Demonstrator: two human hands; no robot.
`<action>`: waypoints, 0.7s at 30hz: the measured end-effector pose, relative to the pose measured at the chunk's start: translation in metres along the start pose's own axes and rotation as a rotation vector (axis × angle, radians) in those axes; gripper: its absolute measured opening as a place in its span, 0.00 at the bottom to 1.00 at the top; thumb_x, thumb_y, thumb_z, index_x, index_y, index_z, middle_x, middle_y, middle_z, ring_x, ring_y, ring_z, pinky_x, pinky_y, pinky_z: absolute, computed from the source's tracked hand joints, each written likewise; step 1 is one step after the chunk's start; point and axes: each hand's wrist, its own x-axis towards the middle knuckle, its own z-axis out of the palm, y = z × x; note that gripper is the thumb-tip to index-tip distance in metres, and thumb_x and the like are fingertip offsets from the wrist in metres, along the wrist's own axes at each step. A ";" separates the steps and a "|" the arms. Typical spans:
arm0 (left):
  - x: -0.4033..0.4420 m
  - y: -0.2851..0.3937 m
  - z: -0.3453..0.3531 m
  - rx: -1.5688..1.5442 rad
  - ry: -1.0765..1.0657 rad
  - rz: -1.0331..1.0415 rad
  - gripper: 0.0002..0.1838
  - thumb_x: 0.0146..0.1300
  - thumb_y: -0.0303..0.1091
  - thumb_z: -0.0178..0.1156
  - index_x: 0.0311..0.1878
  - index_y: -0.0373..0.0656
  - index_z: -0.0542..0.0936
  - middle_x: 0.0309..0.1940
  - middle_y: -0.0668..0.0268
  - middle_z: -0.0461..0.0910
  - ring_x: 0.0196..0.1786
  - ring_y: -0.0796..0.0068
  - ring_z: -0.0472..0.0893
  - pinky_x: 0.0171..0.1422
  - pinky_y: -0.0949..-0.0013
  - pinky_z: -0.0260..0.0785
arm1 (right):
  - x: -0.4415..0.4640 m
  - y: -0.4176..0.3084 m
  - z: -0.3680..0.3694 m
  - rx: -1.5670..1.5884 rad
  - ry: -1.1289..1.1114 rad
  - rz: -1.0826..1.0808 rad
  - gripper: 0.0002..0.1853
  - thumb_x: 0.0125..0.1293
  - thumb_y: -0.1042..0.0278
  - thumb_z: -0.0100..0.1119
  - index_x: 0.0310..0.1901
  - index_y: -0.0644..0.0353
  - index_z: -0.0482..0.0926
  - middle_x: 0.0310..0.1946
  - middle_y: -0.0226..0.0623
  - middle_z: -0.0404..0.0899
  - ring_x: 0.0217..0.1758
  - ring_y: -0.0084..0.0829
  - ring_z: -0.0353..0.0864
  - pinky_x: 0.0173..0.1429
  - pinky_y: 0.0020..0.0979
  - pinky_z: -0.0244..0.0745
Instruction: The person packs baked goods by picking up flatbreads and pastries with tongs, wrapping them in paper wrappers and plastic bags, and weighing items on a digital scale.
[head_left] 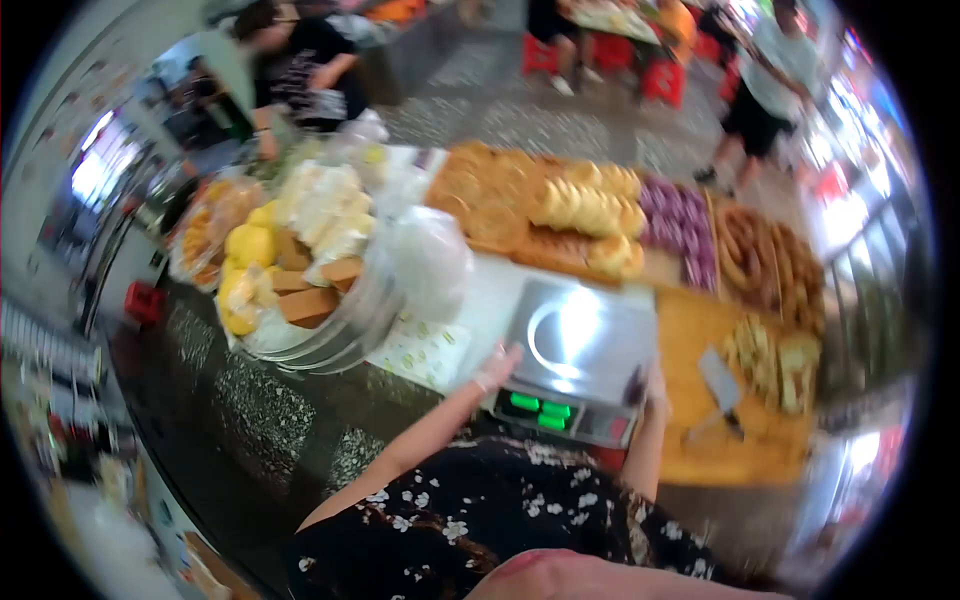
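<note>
A digital scale (540, 350) with a shiny metal pan and green lit digits stands right in front of me. My left hand (497, 366), in a thin clear glove, is closed on the scale's left edge, thumb side up. On the opposite edge, my right hand (653, 388) grips the scale's side; its fingers are blurred and partly hidden. A small dark patch shows beside the right fingers, too blurred to name. The pan carries only reflected light.
Left stands a large round container (330, 350) with yellow buns, brown blocks and bagged white pieces. A plastic bag (432, 262) sits nearby. Beyond are trays of flat breads (485, 195), pale rolls (590, 208) and purple pieces (680, 225). A cleaver (722, 385) lies on the wooden board (690, 440). People stand beyond.
</note>
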 end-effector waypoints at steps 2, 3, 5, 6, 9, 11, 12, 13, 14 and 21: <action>0.002 -0.002 -0.011 0.120 -0.168 0.076 0.34 0.67 0.64 0.40 0.51 0.36 0.67 0.33 0.59 0.76 0.39 0.63 0.75 0.47 0.58 0.67 | -0.041 -0.064 0.001 0.251 -0.064 0.181 0.34 0.69 0.33 0.33 0.45 0.56 0.79 0.28 0.27 0.75 0.29 0.25 0.72 0.32 0.29 0.68; 0.031 -0.048 -0.009 0.130 -0.137 0.153 0.33 0.68 0.63 0.39 0.49 0.37 0.69 0.34 0.59 0.76 0.39 0.65 0.76 0.46 0.58 0.68 | -0.042 -0.059 -0.008 0.340 -0.147 0.269 0.39 0.67 0.29 0.29 0.55 0.60 0.72 0.44 0.34 0.73 0.45 0.29 0.71 0.49 0.31 0.64; -0.023 0.000 -0.019 0.212 -0.354 -0.113 0.35 0.68 0.62 0.39 0.57 0.36 0.70 0.50 0.54 0.76 0.55 0.63 0.74 0.60 0.60 0.64 | -0.058 -0.061 -0.020 0.398 -0.157 0.376 0.48 0.65 0.25 0.23 0.65 0.66 0.64 0.62 0.43 0.70 0.66 0.37 0.68 0.71 0.33 0.56; -0.036 0.000 -0.021 0.093 -0.311 -0.156 0.31 0.69 0.61 0.40 0.52 0.39 0.71 0.48 0.59 0.75 0.52 0.67 0.73 0.58 0.63 0.64 | -0.048 -0.038 -0.022 0.511 -0.185 0.437 0.48 0.65 0.26 0.23 0.64 0.68 0.65 0.59 0.43 0.73 0.63 0.38 0.71 0.70 0.33 0.58; -0.027 0.019 -0.017 -0.275 -0.071 -0.208 0.22 0.70 0.58 0.46 0.36 0.47 0.74 0.39 0.76 0.73 0.45 0.80 0.70 0.51 0.69 0.63 | -0.068 -0.024 -0.019 0.525 -0.140 0.436 0.47 0.66 0.27 0.24 0.64 0.69 0.64 0.62 0.41 0.70 0.65 0.36 0.68 0.70 0.32 0.57; -0.018 0.011 -0.007 -0.327 -0.060 -0.145 0.21 0.68 0.59 0.47 0.34 0.50 0.73 0.36 0.76 0.71 0.42 0.81 0.69 0.48 0.70 0.62 | -0.085 -0.035 -0.011 0.483 -0.076 0.453 0.48 0.66 0.27 0.25 0.67 0.69 0.61 0.66 0.41 0.66 0.69 0.36 0.64 0.72 0.32 0.53; -0.020 0.017 -0.011 -0.298 -0.082 -0.221 0.25 0.68 0.58 0.47 0.49 0.44 0.71 0.47 0.71 0.71 0.52 0.76 0.69 0.58 0.69 0.59 | -0.115 -0.090 -0.003 0.401 -0.004 0.468 0.47 0.66 0.27 0.27 0.69 0.67 0.56 0.69 0.40 0.58 0.72 0.34 0.55 0.74 0.33 0.47; -0.023 0.024 -0.014 -0.267 -0.105 -0.295 0.33 0.68 0.58 0.47 0.63 0.39 0.68 0.58 0.65 0.71 0.62 0.72 0.68 0.68 0.68 0.56 | -0.135 -0.119 0.001 0.319 0.068 0.488 0.48 0.65 0.27 0.29 0.71 0.65 0.51 0.73 0.38 0.51 0.76 0.33 0.47 0.76 0.34 0.41; -0.024 0.025 -0.015 -0.252 -0.122 -0.296 0.33 0.68 0.58 0.47 0.63 0.39 0.68 0.58 0.65 0.71 0.62 0.72 0.68 0.68 0.68 0.56 | -0.129 -0.107 -0.001 0.331 0.086 0.493 0.48 0.65 0.27 0.29 0.71 0.65 0.51 0.73 0.38 0.51 0.76 0.33 0.47 0.76 0.34 0.41; -0.022 0.019 -0.018 -0.441 -0.134 -0.219 0.24 0.69 0.56 0.49 0.50 0.43 0.74 0.46 0.70 0.76 0.46 0.79 0.75 0.52 0.71 0.66 | -0.127 -0.106 -0.003 0.268 0.102 0.522 0.47 0.63 0.25 0.32 0.73 0.57 0.49 0.75 0.38 0.43 0.78 0.38 0.36 0.76 0.42 0.36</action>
